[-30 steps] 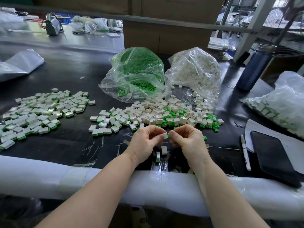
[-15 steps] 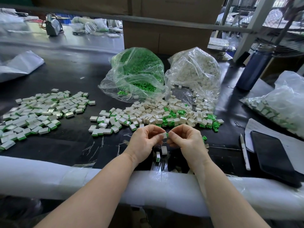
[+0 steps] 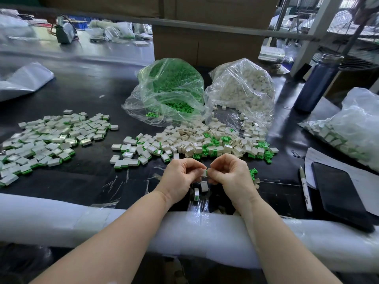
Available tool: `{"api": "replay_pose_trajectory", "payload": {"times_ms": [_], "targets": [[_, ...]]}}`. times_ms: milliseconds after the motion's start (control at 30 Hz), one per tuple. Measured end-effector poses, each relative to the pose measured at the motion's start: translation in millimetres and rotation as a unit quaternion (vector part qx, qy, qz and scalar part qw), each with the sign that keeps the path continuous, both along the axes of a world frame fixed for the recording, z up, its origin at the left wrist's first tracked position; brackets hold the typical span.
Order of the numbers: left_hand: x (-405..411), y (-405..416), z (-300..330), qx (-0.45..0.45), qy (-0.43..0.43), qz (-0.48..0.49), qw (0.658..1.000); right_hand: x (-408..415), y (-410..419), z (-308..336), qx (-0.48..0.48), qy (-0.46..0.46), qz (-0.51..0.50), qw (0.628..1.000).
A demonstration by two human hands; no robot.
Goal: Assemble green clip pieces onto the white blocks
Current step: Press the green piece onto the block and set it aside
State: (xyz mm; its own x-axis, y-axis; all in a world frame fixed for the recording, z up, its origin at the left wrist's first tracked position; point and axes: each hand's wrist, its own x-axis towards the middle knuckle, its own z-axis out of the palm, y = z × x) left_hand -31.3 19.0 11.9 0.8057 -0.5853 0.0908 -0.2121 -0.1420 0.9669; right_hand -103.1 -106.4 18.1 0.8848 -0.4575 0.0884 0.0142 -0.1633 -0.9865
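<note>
Leftmost, a finished pile (image 3: 47, 140) of white blocks with green edges is lying on the black table (image 3: 86, 95), well apart from the hands.

Next, a loose heap (image 3: 190, 142) of bare blocks and green clips is spreading across the middle, just beyond the knuckles. Behind it a green bag (image 3: 170, 89) of clips and a white bag (image 3: 244, 89) of blocks are sitting side by side, touching.

Centre, near the padded table edge: the left hand (image 3: 180, 179) is pinching a white block (image 3: 204, 172) between thumb and curled fingers. The right hand (image 3: 231, 175), fingers also curled, is pinching a clip (image 3: 207, 172) against the block's right end; only a sliver of green is showing. Compared with a second ago, the hands are sitting slightly closer and the green is showing less, so the clip is probably seating, though whether it has snapped home cannot be told. Two pieces (image 3: 202, 188) are lying on the table just below the hands, one with a green end.

Right of the hands, a pen (image 3: 306, 187) and a dark tablet (image 3: 340, 193) are resting on paper. Further right, a blue bottle (image 3: 317, 83) is standing upright, and a third bag (image 3: 352, 128) of pieces is slumping at the table's far side.
</note>
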Motion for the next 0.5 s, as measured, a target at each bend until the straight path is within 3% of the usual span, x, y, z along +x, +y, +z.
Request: {"api": "replay_pose_trajectory", "payload": {"times_ms": [500], "targets": [[-0.2, 2.0, 0.7, 0.02, -0.013, -0.018, 1.0, -0.2, -1.6, -0.9, 0.002, -0.002, 0.016, 1.0]]}}
